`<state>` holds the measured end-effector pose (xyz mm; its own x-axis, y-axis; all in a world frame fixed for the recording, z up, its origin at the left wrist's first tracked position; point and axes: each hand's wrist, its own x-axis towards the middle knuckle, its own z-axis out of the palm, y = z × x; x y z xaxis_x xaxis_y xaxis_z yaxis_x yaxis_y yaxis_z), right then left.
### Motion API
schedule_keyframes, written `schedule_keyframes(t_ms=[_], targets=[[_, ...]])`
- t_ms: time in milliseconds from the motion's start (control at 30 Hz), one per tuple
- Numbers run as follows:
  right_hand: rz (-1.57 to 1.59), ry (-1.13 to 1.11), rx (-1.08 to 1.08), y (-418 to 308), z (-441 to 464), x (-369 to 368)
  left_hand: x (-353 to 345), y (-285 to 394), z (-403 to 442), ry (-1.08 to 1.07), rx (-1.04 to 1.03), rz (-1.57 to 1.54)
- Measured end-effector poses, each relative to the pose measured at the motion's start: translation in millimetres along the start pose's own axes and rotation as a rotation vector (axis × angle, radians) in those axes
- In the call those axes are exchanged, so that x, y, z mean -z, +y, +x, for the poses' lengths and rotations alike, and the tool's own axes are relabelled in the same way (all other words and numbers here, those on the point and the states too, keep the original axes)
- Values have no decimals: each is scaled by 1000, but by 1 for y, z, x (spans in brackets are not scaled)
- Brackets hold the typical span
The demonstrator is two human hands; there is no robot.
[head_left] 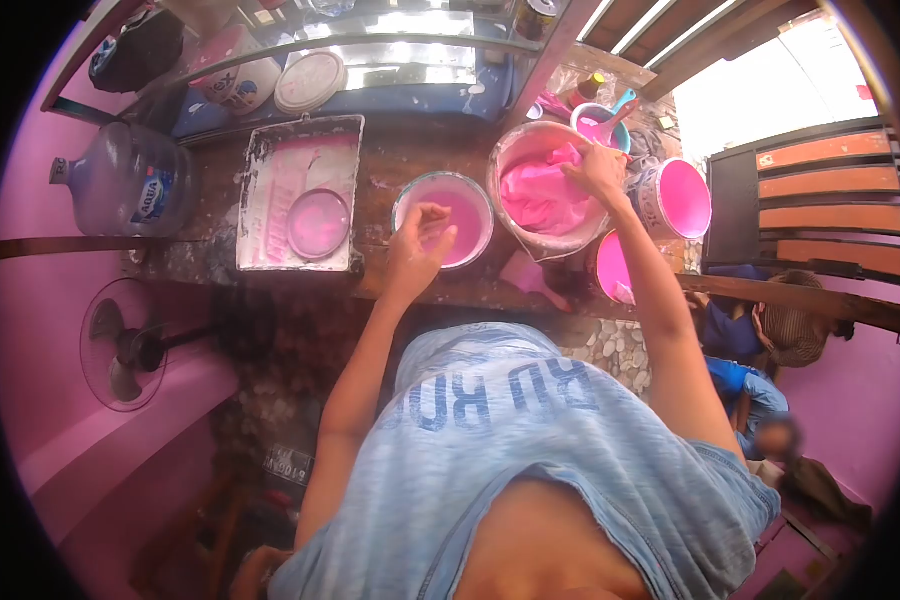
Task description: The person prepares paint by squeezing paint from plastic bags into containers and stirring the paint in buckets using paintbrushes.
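Over the near-left rim of a bowl of pink liquid [468,222] is my left hand [425,243], its fingers curved and apart with nothing between them. My right hand [598,170] reaches over the right side of a white bucket [502,165], its fingers down at a bright pink cloth [542,195] inside. The fingertips meet a fold of the cloth and look pinched on it. A white paint tray [260,190] lies to the left, holding a round pink lid or dish [318,223].
A large water bottle [130,185] lies at the left, above a fan [125,345]. Pink-lined buckets [682,198] and a small tub with a brush [600,125] stand at the right. Two people [745,385] are at the lower right, beyond a wooden rail.
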<state>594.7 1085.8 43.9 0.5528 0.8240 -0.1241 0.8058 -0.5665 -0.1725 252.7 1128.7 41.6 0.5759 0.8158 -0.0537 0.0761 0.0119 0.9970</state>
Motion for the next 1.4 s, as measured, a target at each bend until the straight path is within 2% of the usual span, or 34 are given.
schedule_keyframes(t_ms=[67, 133, 200, 300, 400, 500, 533, 600, 633, 700, 767, 833, 867, 900, 967, 1033, 1067, 1133, 1167, 1200, 1233, 1300, 1367, 1400], targets=[[-32, -71, 96, -2, 4, 24, -12, 9, 25, -97, -170, 285], [-75, -90, 176, -8, 1, 51, -34, 24, 47, -214, -216, 369], [-109, -91, 262, -13, -4, 72, -56, 8, 73, -284, -556, 474], [-205, -108, 362, -27, -19, 113, -87, -2, 103, -361, -703, 510], [-142, -4, 443, -34, -32, 148, -111, 0, 118, -421, -667, 482], [-159, 82, 538, -47, -55, 195, -125, 16, 129, -427, -719, 358], [-173, 117, 579, -55, -64, 214, -127, 29, 128, -357, -765, 339], [-273, 55, 560, -77, -83, 250, -134, 51, 127, -420, -706, 177], [-252, 129, 640, -79, -87, 259, -138, 57, 125, -442, -678, 102], [-236, 167, 654, -90, -93, 273, -153, 59, 121, -297, -757, 55], [-244, 201, 668, -92, -95, 280, -155, 70, 110, -250, -749, 21], [-224, 167, 664, -89, -97, 279, -148, 71, 104, -270, -789, 3], [-219, 166, 661, -81, -96, 276, -141, 69, 101, -294, -700, 72], [-213, 156, 656, -74, -96, 267, -123, 68, 97, -153, -812, 239], [-170, 200, 661, -65, -98, 258, -69, 81, 89, -74, -813, 250], [-174, 220, 596, -61, -99, 247, -4, 62, 99, 81, -688, 296], [-182, 230, 590, -62, -102, 242, 37, 63, 98, 222, -543, 252], [-205, 256, 573, -70, -108, 236, 127, -4, 141, 482, -308, 64], [-217, 266, 562, -77, -112, 232, 183, -32, 162, 582, -138, -12], [-220, 230, 519, -85, -114, 231, 239, -56, 183, 645, -57, -163], [-233, 254, 511, -88, -113, 226, 284, -54, 199, 737, 18, -251], [-272, 253, 444, -95, -111, 218, 364, -45, 238, 773, 168, -509], [-300, 246, 411, -99, -109, 209, 414, -41, 289, 857, 189, -576], [-312, 245, 388, -103, -108, 206, 439, -47, 318, 906, 251, -488]])
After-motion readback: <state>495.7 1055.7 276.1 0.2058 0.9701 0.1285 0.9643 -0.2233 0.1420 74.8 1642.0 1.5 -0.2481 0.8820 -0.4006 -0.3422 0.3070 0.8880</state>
